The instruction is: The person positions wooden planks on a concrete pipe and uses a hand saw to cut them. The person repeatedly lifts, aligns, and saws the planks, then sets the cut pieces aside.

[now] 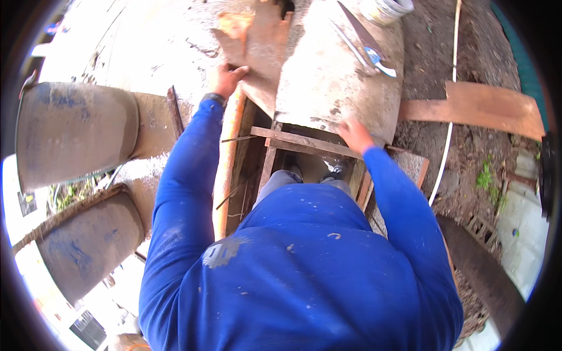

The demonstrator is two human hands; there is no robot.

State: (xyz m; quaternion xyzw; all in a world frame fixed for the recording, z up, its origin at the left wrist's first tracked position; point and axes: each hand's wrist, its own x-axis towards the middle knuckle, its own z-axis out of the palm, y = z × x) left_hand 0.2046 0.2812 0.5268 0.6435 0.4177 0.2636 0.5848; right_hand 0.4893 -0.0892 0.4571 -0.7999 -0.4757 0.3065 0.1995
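My left hand [225, 79] is at the left edge of a brown, ragged plywood piece [260, 70], its thumb stretched out over the wood. Its fingers look extended, though bright light washes them out. My right hand [355, 136] lies with fingers apart at the near edge of a pale, dusty board [339, 76]; it is slightly blurred. On that board's far part lies a handsaw [369, 44] with a blue and white handle. Beside the saw is a long thin tool [351, 47] whose kind I cannot make out.
Below me, wooden crosspieces [310, 143] frame an opening where my feet stand. A pale bucket [386, 9] is at the far right. Two curved grey sheets [76, 131] are on the left. A brown plank [480, 111] and a white pipe [448, 146] lie on soil to the right.
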